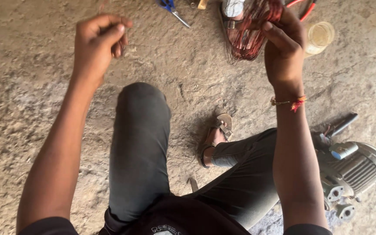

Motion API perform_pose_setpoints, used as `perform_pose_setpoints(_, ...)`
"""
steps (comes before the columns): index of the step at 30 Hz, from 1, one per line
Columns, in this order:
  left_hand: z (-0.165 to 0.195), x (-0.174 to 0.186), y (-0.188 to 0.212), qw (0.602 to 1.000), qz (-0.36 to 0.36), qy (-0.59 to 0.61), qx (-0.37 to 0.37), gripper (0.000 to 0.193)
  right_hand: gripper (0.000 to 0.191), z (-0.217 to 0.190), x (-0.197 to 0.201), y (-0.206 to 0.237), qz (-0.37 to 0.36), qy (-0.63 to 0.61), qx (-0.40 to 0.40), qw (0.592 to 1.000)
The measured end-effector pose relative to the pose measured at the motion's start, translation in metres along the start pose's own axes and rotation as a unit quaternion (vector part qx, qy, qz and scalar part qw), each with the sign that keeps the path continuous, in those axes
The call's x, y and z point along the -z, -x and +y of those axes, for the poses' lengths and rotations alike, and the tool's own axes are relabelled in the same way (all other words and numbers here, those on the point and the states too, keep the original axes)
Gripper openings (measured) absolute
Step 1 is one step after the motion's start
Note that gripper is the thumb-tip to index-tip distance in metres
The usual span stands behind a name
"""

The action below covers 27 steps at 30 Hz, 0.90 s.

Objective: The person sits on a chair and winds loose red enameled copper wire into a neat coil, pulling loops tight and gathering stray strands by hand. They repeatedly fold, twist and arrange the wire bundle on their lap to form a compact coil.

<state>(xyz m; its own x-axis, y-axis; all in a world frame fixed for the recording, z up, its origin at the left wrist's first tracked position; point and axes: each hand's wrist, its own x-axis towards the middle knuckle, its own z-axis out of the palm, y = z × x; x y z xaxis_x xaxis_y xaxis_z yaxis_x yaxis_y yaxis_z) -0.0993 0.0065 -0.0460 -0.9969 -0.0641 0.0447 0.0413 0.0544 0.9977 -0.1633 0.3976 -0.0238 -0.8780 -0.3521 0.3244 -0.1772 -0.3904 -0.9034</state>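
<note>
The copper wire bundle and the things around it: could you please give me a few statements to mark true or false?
1. The right hand holds the reddish copper wire bundle. True.
2. The left hand grips the scissors. False: the blue-handled scissors lie on the ground; it pinches a thin wire strand.
3. The grey motor sits beside the right leg. True.
4. The glass jar lies by the left hand. False: it stands near the right hand.

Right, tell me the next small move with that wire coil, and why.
Probably draw the left hand further out to the left, to pull the strand free. Its fingers pinch a thin wire, while the right hand grips the reddish wire coil raised above the dirt floor.
</note>
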Motion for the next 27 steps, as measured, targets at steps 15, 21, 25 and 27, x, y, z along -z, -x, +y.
perform_pose_setpoints(15,-0.029,-0.057,-0.023,0.986,-0.036,-0.152,-0.064,0.042,0.008,0.025,0.013,-0.013,0.045,-0.029,-0.093,0.994)
perform_pose_setpoints(21,-0.069,-0.028,0.002,0.999,-0.007,0.026,0.019,0.016,0.013,0.024,0.025,0.006,0.111,0.114,-0.156,0.975)
perform_pose_setpoints(25,-0.094,0.007,0.062,0.965,0.176,0.17,0.091,0.032,0.01,0.027,0.035,0.016,0.119,0.119,-0.17,0.971)
perform_pose_setpoints(27,-0.103,0.014,0.087,0.917,0.274,0.245,0.158,0.049,0.018,0.029,0.039,0.023,0.114,0.115,-0.175,0.971)
